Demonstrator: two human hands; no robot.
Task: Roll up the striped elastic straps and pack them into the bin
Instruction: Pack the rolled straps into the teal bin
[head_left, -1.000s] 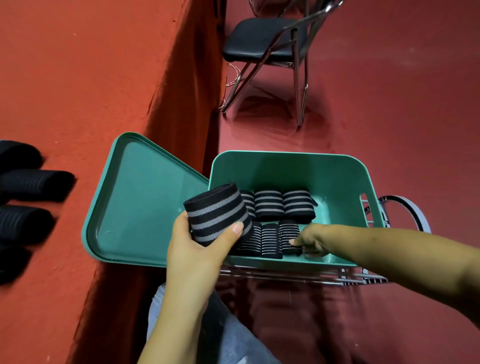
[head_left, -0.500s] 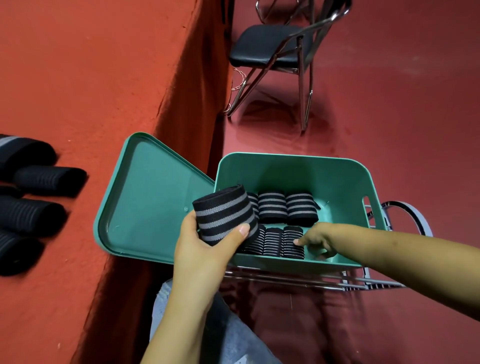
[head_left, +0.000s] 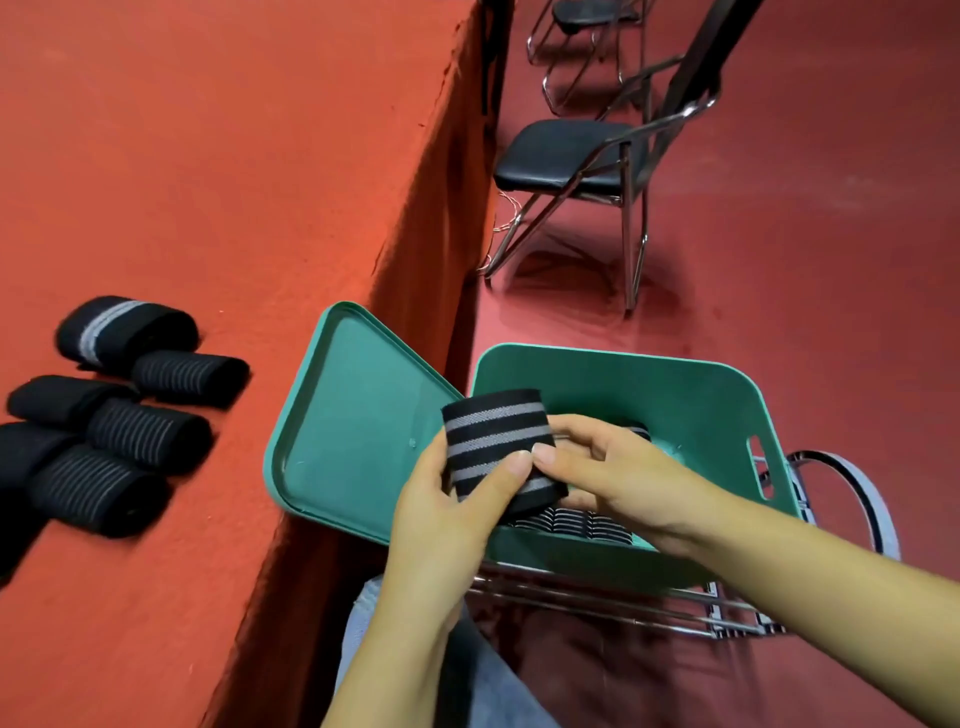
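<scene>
A rolled black strap with grey stripes (head_left: 493, 441) is held over the near left corner of the green bin (head_left: 696, 395). My left hand (head_left: 447, 514) grips it from below, thumb across its front. My right hand (head_left: 602, 467) holds its right side, thumb meeting the left thumb. Several rolled straps (head_left: 571, 519) lie inside the bin, mostly hidden under my hands. Several more black rolls (head_left: 119, 410) lie on the red table at the left.
The bin's green lid (head_left: 358, 415) leans open against the table edge. The bin sits on a metal-framed seat with a loose strap loop (head_left: 852, 483) at its right. A black folding chair (head_left: 576, 161) stands behind on the red floor.
My right hand came out of the bin and took hold of the roll beside my left hand. The view shifted, bringing the rolls on the table further into sight.
</scene>
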